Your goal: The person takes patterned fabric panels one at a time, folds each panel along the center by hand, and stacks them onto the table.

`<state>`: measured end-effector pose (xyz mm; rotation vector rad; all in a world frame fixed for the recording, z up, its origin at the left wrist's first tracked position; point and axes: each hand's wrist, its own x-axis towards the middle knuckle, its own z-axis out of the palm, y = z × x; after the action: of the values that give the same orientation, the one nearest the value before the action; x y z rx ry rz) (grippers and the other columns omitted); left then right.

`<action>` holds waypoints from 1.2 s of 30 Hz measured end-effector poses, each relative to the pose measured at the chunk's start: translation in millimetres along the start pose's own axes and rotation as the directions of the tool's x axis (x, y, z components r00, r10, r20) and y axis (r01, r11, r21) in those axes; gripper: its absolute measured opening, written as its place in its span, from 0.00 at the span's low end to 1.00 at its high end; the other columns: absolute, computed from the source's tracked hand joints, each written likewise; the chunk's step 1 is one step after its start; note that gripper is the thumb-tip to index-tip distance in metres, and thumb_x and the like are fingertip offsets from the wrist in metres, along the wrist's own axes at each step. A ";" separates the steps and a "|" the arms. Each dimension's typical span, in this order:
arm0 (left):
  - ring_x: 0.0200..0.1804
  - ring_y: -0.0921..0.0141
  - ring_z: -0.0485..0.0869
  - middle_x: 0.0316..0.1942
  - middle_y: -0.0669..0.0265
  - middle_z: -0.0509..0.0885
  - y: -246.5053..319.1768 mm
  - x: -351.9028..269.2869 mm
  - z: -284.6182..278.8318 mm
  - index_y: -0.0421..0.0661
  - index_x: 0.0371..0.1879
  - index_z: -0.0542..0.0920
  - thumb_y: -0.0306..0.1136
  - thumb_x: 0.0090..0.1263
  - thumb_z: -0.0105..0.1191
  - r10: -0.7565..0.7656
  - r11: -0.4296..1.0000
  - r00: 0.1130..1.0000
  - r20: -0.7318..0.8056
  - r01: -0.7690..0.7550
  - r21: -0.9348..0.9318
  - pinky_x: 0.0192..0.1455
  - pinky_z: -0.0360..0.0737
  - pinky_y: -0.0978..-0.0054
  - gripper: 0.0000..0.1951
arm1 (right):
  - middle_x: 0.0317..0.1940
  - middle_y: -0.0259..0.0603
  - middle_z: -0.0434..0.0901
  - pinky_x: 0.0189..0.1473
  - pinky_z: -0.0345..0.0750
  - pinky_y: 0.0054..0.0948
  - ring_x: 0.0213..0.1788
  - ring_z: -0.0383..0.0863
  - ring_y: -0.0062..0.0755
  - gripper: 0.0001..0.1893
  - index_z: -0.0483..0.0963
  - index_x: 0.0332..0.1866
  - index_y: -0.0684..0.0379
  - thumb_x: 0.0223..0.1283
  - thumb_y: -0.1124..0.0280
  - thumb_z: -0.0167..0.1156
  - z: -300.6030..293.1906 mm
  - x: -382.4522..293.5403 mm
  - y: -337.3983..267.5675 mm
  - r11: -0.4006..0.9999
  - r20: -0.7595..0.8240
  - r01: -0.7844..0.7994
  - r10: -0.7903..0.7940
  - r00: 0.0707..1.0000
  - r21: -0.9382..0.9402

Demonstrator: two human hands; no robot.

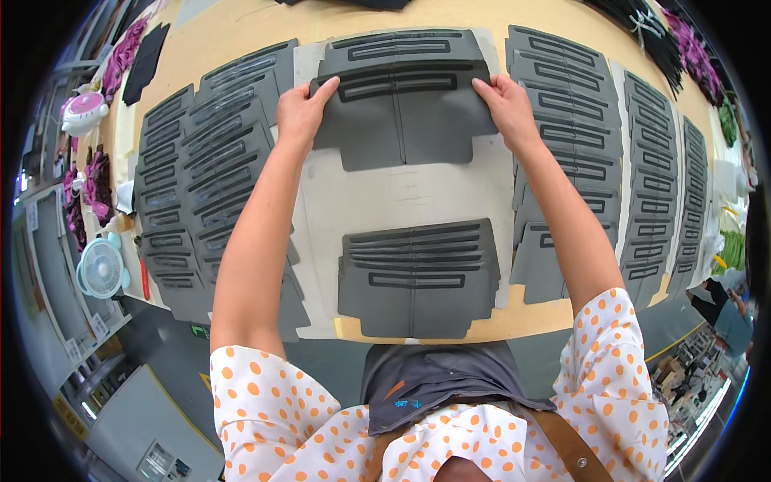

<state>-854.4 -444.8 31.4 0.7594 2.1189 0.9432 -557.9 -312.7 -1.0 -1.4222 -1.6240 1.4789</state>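
Observation:
A dark grey cut panel (367, 126) with black strips and a rectangular black outline is held flat by its two upper corners. My left hand (306, 111) pinches its left corner between thumb and fingers, and my right hand (506, 108) pinches the right one. Just behind it lies a similar panel (415, 49), partly covered by the held one. Nearer to me, a stack of overlapping grey panels (415, 301) rests on a pale board (409, 193). Whether the held panel touches the board beneath is not clear.
Overlapping rows of grey panels lie left (223, 144) and right (578, 144) on the table. At the left edge are a small blue fan (102, 268), a red-handled tool (144, 277) and purple bundles (123, 60). Black strips (656, 48) lie far right. A person (732, 319) is at right.

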 end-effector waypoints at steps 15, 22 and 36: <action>0.35 0.58 0.84 0.29 0.61 0.85 -12.3 34.0 37.7 0.46 0.27 0.81 0.64 0.55 0.66 -0.004 0.931 0.959 -0.282 0.107 0.350 0.39 0.79 0.62 0.28 | 0.37 0.51 0.84 0.47 0.78 0.41 0.43 0.83 0.52 0.22 0.76 0.47 0.62 0.62 0.52 0.63 12.5 33.5 9.0 0.826 -0.102 0.107 -0.194 0.976 -0.554; 0.50 0.63 0.81 0.45 0.62 0.83 -27.5 28.9 31.0 0.46 0.55 0.79 0.59 0.52 0.71 0.242 0.891 0.861 -0.447 -0.015 0.453 0.54 0.78 0.63 0.37 | 0.40 0.48 0.85 0.50 0.78 0.41 0.45 0.84 0.49 0.22 0.75 0.51 0.61 0.61 0.53 0.63 6.2 33.7 -8.6 0.711 -0.195 0.112 -0.336 0.921 -0.695; 0.43 0.67 0.85 0.40 0.64 0.87 -47.2 34.3 14.4 0.45 0.43 0.85 0.51 0.52 0.73 0.202 0.936 0.902 -0.381 -0.063 0.346 0.48 0.80 0.69 0.26 | 0.39 0.41 0.85 0.43 0.78 0.38 0.39 0.83 0.42 0.15 0.79 0.42 0.59 0.61 0.58 0.65 -4.0 36.0 8.4 0.637 -0.166 0.119 -0.369 0.915 -0.762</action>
<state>-874.3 -440.9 -25.2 0.9469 2.6699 0.8919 -562.8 -279.6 -17.2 -1.6185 -2.2131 0.3599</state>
